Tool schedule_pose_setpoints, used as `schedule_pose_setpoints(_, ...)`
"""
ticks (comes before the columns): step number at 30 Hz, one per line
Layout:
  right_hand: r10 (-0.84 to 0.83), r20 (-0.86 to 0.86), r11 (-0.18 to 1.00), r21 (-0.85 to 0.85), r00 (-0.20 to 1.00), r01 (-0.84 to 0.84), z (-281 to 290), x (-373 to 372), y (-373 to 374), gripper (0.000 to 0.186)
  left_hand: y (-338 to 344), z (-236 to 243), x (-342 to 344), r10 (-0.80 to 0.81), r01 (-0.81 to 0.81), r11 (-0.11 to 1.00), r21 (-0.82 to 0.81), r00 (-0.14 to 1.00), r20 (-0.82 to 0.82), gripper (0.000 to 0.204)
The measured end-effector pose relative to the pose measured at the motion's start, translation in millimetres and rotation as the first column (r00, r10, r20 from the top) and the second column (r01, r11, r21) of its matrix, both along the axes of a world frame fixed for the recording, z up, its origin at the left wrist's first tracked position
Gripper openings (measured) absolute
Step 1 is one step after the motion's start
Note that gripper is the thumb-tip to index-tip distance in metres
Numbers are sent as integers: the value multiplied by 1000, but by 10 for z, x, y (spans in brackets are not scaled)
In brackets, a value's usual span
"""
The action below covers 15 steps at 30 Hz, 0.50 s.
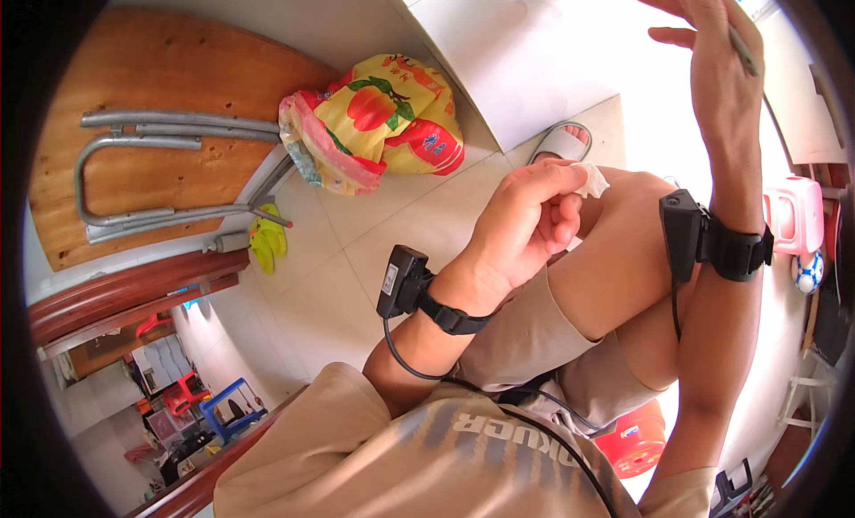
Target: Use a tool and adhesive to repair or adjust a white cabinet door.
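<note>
My left hand [533,217] is in the middle of the view, pinching a small crumpled white tissue [590,179] between thumb and fingers, above my bent knee. At the upper right, my right hand [712,28] is raised, partly cut off by the top edge. A thin grey-green stick [741,51] lies against it, its end jutting out past the side of the hand. Some of its fingers stretch out to the left. What the stick is, I cannot make out. Each wrist wears a black strap with a small box and a cable.
A folded wooden table [178,64] with grey metal legs leans at the left. Near it are a yellow and red bag [383,117] and yellow-green slippers [267,239]. A red stool [634,438] is under me. A pink stool [795,217] and a ball [808,273] lie right.
</note>
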State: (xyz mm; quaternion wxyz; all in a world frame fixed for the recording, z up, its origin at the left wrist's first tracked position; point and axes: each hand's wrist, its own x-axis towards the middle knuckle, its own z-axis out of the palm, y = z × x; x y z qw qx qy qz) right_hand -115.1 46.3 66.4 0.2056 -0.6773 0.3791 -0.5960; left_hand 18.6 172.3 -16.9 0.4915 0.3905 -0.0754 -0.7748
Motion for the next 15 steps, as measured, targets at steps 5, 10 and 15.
schedule_pose_setpoints(5,97,-164,993,81,982,-85,-75,-56,86,56,26,31,110,10,7,996,94,984,-180,15)
schedule_pose_setpoints(10,80,-149,997,18,986,-78,-34,8,54,59,9,53,59,12,8,996,91,978,-210,13)
schedule_pose_setpoints(15,244,-201,970,32,949,-242,36,73,243,59,25,23,103,91,-55,987,150,965,-246,16)
